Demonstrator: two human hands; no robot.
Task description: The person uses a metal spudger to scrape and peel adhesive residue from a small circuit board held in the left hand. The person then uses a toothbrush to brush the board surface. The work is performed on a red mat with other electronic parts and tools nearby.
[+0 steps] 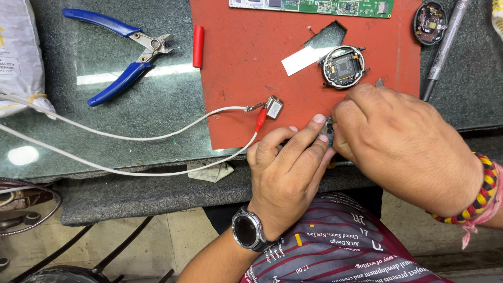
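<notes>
At the near edge of the red mat (pixel 246 63), both hands meet over a small dark part (pixel 329 132). The left hand (pixel 288 167), with a round black watch (pixel 246 229) on its wrist, pinches the part between thumb and forefinger from the left. The right hand (pixel 403 141), with a beaded red, yellow and black band (pixel 479 191) on its wrist, closes its fingers on the same part from the right; what its fingertips grip exactly is hidden.

Just beyond the right hand, on the mat, lies an opened round watch case (pixel 343 66) with its circuitry showing, and a white strip (pixel 304 58) lies just left of it. A green circuit board (pixel 314 6) sits at the far edge of the mat. Left of the hands, a small metal block (pixel 273 106) sits on the mat, held by a red clip (pixel 260 119) on white wires (pixel 131 137) that run off to the left across the dark tabletop (pixel 131 110).

Farther left lie blue-handled cutters (pixel 123 55) and a short red tube (pixel 198 46). At the far right sits another round dark module (pixel 429 22) beside a grey tool handle (pixel 445 44).
</notes>
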